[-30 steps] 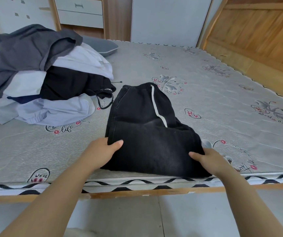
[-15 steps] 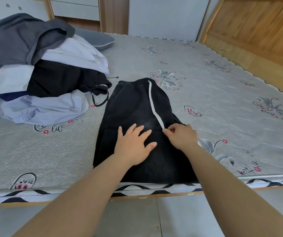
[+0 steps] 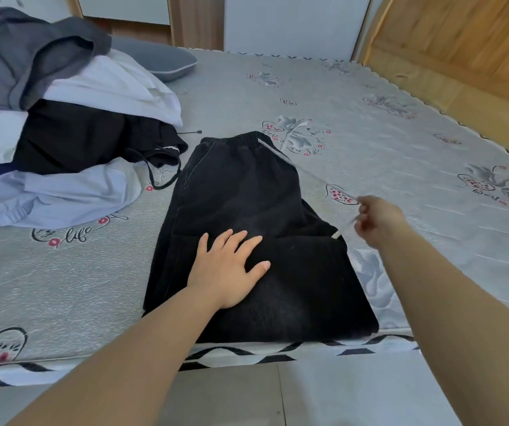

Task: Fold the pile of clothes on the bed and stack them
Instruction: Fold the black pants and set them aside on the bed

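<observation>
The left hand [image 3: 231, 269] is laid flat, fingers spread, on the folded lower part of the black trousers [image 3: 247, 216], which it presses down near their middle. The right hand [image 3: 376, 219] is held just beside the trousers' right edge, blurred, with its fingers drawn together; whether the white side stripe [image 3: 273, 151] is pinched between them cannot be told. The trousers are spread lengthwise at the near edge of the bed [image 3: 370, 124], waistband away from the person. To their left, just beside them, the pile of clothes [image 3: 62, 118] is heaped: grey, white, black and pale blue garments, with a black cord trailing onto the mattress. A grey pillow [image 3: 161, 61] is seen behind the pile, and a wooden headboard [image 3: 462, 47] stands along the bed's right side.
</observation>
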